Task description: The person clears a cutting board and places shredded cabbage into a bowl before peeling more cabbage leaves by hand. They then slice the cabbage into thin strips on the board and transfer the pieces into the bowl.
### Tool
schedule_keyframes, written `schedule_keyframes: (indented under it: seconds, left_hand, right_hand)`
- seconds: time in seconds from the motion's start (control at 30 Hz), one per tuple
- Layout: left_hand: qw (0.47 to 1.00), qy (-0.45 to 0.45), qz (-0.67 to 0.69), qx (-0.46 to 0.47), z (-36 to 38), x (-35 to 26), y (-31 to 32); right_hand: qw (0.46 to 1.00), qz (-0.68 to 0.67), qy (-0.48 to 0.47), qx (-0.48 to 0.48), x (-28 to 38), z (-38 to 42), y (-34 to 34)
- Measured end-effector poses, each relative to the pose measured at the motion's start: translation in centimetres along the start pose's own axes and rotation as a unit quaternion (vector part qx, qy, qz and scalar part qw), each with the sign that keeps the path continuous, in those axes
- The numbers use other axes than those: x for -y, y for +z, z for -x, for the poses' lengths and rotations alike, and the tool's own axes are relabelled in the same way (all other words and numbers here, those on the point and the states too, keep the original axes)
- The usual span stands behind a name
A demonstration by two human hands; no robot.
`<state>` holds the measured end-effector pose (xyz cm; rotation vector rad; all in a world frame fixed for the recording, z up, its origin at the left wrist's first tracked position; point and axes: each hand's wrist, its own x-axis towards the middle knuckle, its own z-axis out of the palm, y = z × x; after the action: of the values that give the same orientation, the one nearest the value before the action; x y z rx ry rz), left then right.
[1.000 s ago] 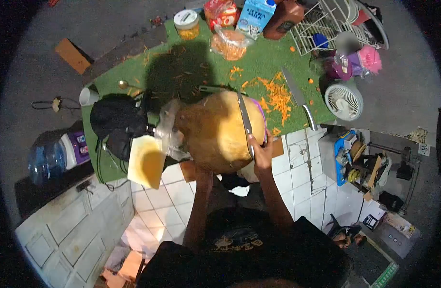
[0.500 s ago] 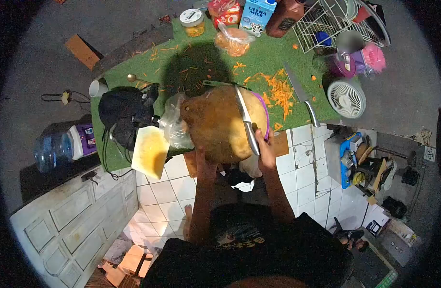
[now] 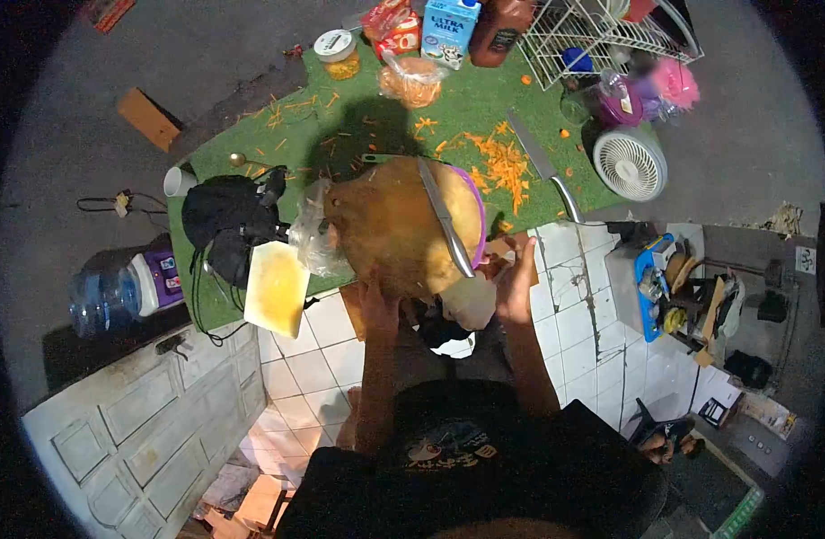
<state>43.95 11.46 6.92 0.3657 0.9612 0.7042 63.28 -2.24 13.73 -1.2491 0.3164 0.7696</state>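
Brown wooden board [image 3: 376, 225] before the person bears a knife [image 3: 447, 227] on its right half. Left hand [image 3: 377, 304] touches the board's near edge, grip unclear; right hand [image 3: 517, 289], fingers spread, is just off the board's near right side. Carrot shreds [image 3: 504, 166] lie right of the board.

1. Wearer's bare hands [image 3: 375, 304] [image 3: 517, 289]: two.
2. Steel-handled knives [image 3: 445, 218] [image 3: 545, 166]: two.
3. Round wooden board [image 3: 376, 229]: one.
4. Milk carton [image 3: 448, 36]: one.
5. White-lidded jar [image 3: 338, 56]: one.
6. Wire dish rack [image 3: 545, 84]: one.
7. Blue water bottle [image 3: 105, 301]: one.
8. Panelled door [image 3: 147, 409]: one.
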Motion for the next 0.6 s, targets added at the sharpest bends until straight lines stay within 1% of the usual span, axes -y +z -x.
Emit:
schedule_keyframes:
  seconds: [0.03,0.07,0.13,0.17,0.23,0.27,0.3,0.33,0.37,0.4,0.43,0.47,0.5,0.53,0.6]
  left_hand:
    - [0.999,0.018,0.025,0.013,-0.4,0.8,-1.1]
    - [1.0,0.014,0.023,0.013,-0.3,0.6,-1.1]
    - [0.997,0.016,0.067,0.03,0.6,-0.4,-0.7]
    - [0.998,0.01,0.064,0.026,1.8,-0.1,-1.9]
    - [0.997,-0.037,0.045,-0.042,5.2,0.9,-4.1]
    - [0.997,-0.058,-0.021,-0.04,6.7,2.4,-5.7]
    - [0.989,-0.078,-0.123,-0.016,7.9,4.4,-7.5]
    - [0.965,-0.094,-0.243,0.017,8.9,6.8,-9.2]
    - [0.917,-0.097,-0.382,0.063,9.3,9.8,-11.2]
    - [0.845,-0.079,-0.516,0.113,9.0,12.8,-12.9]
    - [0.762,-0.053,-0.627,0.153,8.3,15.4,-14.0]
    - [0.697,-0.011,-0.696,0.174,6.7,17.6,-13.9]
    - [0.65,0.032,-0.737,0.181,4.8,19.4,-13.5]
    - [0.598,0.091,-0.779,0.166,3.1,20.7,-12.4]
    - [0.575,0.18,-0.777,0.184,-0.4,23.3,-11.3]
  right_hand:
    - [0.999,-0.031,0.022,-0.028,0.0,0.3,-0.4]
    - [0.999,-0.031,0.023,-0.032,0.2,0.5,-1.1]
    - [0.999,-0.026,0.018,-0.025,0.5,1.1,-2.8]
    - [0.999,-0.037,-0.002,-0.007,1.7,2.2,-2.3]
    - [0.999,-0.014,0.001,-0.037,3.4,3.6,-3.6]
    - [0.998,0.009,0.002,-0.059,4.1,4.0,-4.8]
    - [0.997,0.042,0.009,-0.062,4.7,4.4,-6.4]
    - [0.997,0.04,-0.008,-0.07,5.0,4.3,-8.1]
    - [0.996,0.043,-0.013,-0.074,5.6,4.9,-9.3]
    - [0.996,0.045,-0.021,-0.077,6.2,5.4,-10.2]
    - [0.994,0.04,-0.024,-0.098,6.6,5.9,-11.3]
    - [0.992,0.036,-0.029,-0.119,6.9,5.9,-12.4]
    - [0.991,0.03,-0.037,-0.123,6.9,5.6,-14.3]
    - [0.987,0.037,-0.034,-0.15,7.1,5.8,-15.3]
    - [0.984,0.029,-0.045,-0.171,6.9,6.1,-17.0]
